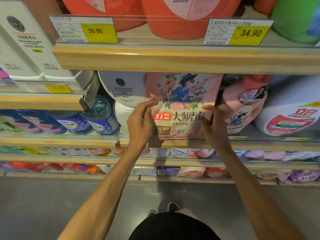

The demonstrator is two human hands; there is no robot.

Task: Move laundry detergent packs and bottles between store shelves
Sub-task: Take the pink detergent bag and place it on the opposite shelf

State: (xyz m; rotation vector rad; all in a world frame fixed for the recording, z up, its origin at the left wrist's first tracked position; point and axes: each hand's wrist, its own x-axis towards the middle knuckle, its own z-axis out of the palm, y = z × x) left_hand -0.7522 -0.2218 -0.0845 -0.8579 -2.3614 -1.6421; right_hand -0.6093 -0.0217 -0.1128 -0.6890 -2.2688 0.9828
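Shop aisle: wood-edged shelves (173, 59) in tiers over a grey tiled floor; yellow price tags on the rails.

- Far left: white cartons (31, 45) on a higher shelf.
- Below them: blue jars (102, 116), lying in a row.
- Top shelf: red tubs (181, 14), with a green tub (297, 18) at the right end.
- Middle shelf, left of centre: white tub (124, 87).
- Left hand (140, 123): grip pinched on the pack's left edge, fingers curled over it.
- Pack (181, 104): pink, floral, upright at the front of the middle shelf, between the white tub and a pink bottle (242, 104). Whether its base bears on the shelf cannot be told.
- Right hand (214, 125): grip clamped on the pack's right edge.
- Far right: white bottle (290, 110), tilted.

Status, as judged: one pack in hand, at the shelf lip, either going in or coming out. The bottles beside it appear untouched, and the lower shelves are fully stocked, so most of the moving seems left to do.
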